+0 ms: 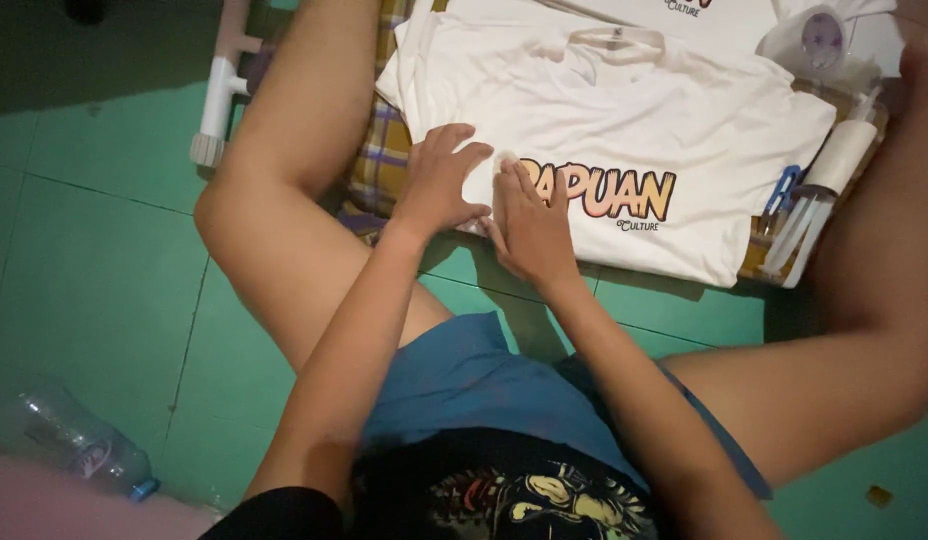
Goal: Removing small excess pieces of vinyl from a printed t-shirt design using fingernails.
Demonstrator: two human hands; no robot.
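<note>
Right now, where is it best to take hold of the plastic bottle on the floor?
Probably around the middle of the plastic bottle, coming from above. It lies on its side on the green floor, blue cap toward the person, with its rounded body free all around.

bottle label [92,458] | lower left, floor | pale, red-blue mark | clear plastic bottle [69,437]

I see my left hand [439,180] spread flat on a white printed T-shirt [634,110]; my right hand [529,225], just beside it, pinches a small white scrap [505,160] at the print's edge. Right of both hands lie a paper roll [842,155] and clear tubes [799,230]. A plastic bottle [69,440] lies well behind my left arm.
</note>
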